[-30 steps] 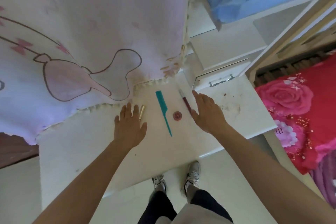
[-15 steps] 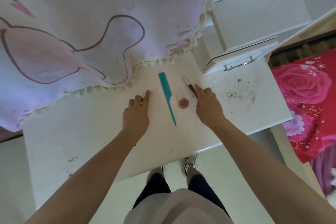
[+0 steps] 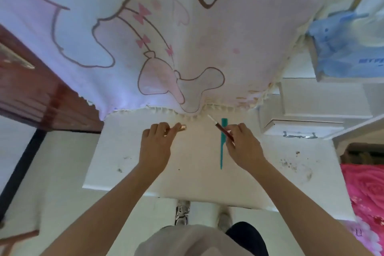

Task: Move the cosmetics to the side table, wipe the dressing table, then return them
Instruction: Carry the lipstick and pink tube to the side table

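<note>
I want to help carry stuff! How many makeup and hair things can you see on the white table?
3. A gold tube in the left hand, a dark red pencil in the right hand, and a teal comb lying between the hands. Others may be hidden under the right hand.

I have one view only, from the camera on my head, wide-angled and bending straight edges. It looks steeply down and forward over my forearms at the white dressing table (image 3: pixel 116 151), close in. My shoes (image 3: pixel 182 212) show on the floor below; a cartoon-printed cloth (image 3: pixel 145 37) fills the top.
</note>
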Tool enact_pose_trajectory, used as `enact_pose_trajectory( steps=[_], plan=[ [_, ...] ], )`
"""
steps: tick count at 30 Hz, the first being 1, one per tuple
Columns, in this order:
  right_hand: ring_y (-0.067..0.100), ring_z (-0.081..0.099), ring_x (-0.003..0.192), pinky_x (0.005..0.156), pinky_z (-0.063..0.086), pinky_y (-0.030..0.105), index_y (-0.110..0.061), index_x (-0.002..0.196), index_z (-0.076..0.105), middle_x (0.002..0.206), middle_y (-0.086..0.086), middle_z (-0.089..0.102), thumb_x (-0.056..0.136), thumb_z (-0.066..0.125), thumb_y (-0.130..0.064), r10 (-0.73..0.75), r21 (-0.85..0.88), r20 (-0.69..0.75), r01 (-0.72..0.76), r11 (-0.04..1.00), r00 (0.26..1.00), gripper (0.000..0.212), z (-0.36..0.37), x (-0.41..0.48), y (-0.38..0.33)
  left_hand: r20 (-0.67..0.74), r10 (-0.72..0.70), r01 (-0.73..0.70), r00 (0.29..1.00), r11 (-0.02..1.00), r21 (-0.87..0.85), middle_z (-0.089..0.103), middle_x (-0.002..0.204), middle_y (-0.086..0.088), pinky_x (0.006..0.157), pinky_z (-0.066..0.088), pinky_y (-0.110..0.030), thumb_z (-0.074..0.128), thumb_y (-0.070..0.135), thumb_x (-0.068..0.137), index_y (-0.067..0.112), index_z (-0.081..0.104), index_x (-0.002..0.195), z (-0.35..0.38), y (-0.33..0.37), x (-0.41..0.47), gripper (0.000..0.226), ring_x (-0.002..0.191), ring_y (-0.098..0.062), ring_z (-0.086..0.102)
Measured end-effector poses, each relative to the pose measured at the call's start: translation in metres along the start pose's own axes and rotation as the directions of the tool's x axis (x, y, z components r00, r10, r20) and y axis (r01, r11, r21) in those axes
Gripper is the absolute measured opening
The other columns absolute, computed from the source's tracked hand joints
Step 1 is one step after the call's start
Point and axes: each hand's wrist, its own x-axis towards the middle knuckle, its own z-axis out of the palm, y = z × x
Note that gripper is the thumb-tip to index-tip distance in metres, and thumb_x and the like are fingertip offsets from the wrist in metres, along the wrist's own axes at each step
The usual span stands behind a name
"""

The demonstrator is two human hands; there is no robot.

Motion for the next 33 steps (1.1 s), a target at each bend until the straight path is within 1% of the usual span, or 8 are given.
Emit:
enact_pose_trajectory(
  steps=[4, 8, 12, 16, 20, 27, 30, 33],
  plan=[
    [0.024, 0.059, 0.091, 0.064, 0.053, 0.038, -0.019, 0.118, 0.056, 0.108, 0.002, 0.054, 0.095, 0.056, -0.026, -0.229, -0.016, 0.058, 0.23, 0.973, 0.972, 0.024, 0.02, 0.004, -0.05, -0.034, -0.201, 0.203, 0.979, 0.973, 0.107, 0.059, 0.093, -0.005, 0.062, 0.038, -0.036, 0.045, -0.004, 0.074, 0.021, 0.065, 0.121, -0.036, -0.022, -0.065, 0.057, 0.077, -0.028, 0.055],
    [0.026, 0.058, 0.092, 0.065, 0.049, 0.037, -0.017, 0.117, 0.056, 0.105, 0.003, 0.054, 0.096, 0.055, -0.026, -0.423, 0.001, 0.103, 0.426, 0.905, 0.9, 0.023, 0.034, -0.004, -0.12, -0.045, -0.38, 0.38, 0.924, 0.898, 0.222, 0.06, 0.092, -0.005, 0.063, 0.043, -0.04, 0.072, -0.009, 0.059, 0.018, 0.064, 0.115, -0.082, -0.049, -0.135, 0.063, 0.077, -0.028, 0.057],
    [0.025, 0.059, 0.081, 0.059, 0.048, 0.035, -0.018, 0.118, 0.056, 0.1, 0.003, 0.055, 0.097, 0.053, -0.027, -0.62, 0.011, 0.099, 0.622, 0.783, 0.778, 0.022, 0.047, -0.025, -0.208, -0.173, -0.514, 0.542, 0.84, 0.794, 0.274, 0.059, 0.093, -0.006, 0.065, 0.045, -0.04, 0.071, -0.013, 0.057, 0.016, 0.066, 0.111, -0.126, -0.086, -0.21, 0.062, 0.077, -0.028, 0.056],
    [0.025, 0.061, 0.077, 0.057, 0.048, 0.034, -0.021, 0.119, 0.055, 0.097, 0.002, 0.056, 0.098, 0.053, -0.028, -0.759, 0.022, 0.125, 0.763, 0.647, 0.639, 0.023, 0.081, -0.061, -0.308, -0.171, -0.666, 0.682, 0.726, 0.666, 0.302, 0.058, 0.095, -0.008, 0.066, 0.048, -0.041, 0.074, -0.008, 0.063, 0.017, 0.061, 0.119, -0.171, -0.12, -0.301, 0.063, 0.079, -0.029, 0.056],
    [0.026, 0.062, 0.08, 0.059, 0.04, 0.029, -0.021, 0.121, 0.057, 0.101, 0.002, 0.058, 0.096, 0.056, -0.025, -0.852, 0.081, 0.16, 0.853, 0.515, 0.499, 0.025, 0.13, -0.123, -0.421, -0.186, -0.782, 0.79, 0.595, 0.526, 0.315, 0.057, 0.1, -0.008, 0.07, 0.051, -0.042, 0.075, -0.004, 0.068, 0.018, 0.057, 0.124, -0.209, -0.155, -0.41, 0.063, 0.084, -0.029, 0.058],
    [0.024, 0.063, 0.079, 0.059, 0.046, 0.033, -0.023, 0.119, 0.057, 0.103, -0.001, 0.058, 0.098, 0.055, -0.029, -0.942, 0.159, 0.204, 0.94, 0.302, 0.268, 0.023, 0.22, -0.251, -0.588, -0.26, -0.885, 0.9, 0.387, 0.302, 0.314, 0.058, 0.097, -0.008, 0.069, 0.048, -0.045, 0.076, -0.008, 0.065, 0.019, 0.059, 0.12, -0.274, -0.219, -0.587, 0.064, 0.083, -0.03, 0.057],
    [0.019, 0.06, 0.073, 0.053, 0.035, 0.025, -0.023, 0.12, 0.056, 0.102, -0.003, 0.058, 0.098, 0.055, -0.03, -0.962, 0.172, 0.209, 0.961, 0.216, 0.178, 0.023, 0.249, -0.291, -0.645, -0.291, -0.902, 0.924, 0.32, 0.228, 0.307, 0.059, 0.099, -0.009, 0.073, 0.049, -0.046, 0.079, -0.006, 0.065, 0.018, 0.061, 0.121, -0.298, -0.246, -0.641, 0.064, 0.087, -0.031, 0.057],
    [0.013, 0.054, 0.069, 0.049, 0.024, 0.016, -0.022, 0.121, 0.055, 0.102, -0.005, 0.058, 0.098, 0.055, -0.028, -0.966, 0.183, 0.225, 0.969, 0.167, 0.124, 0.023, 0.277, -0.316, -0.695, -0.31, -0.919, 0.945, 0.242, 0.151, 0.29, 0.058, 0.1, -0.01, 0.074, 0.047, -0.046, 0.078, -0.007, 0.066, 0.018, 0.06, 0.123, -0.309, -0.274, -0.686, 0.065, 0.088, -0.031, 0.056]
  ],
)
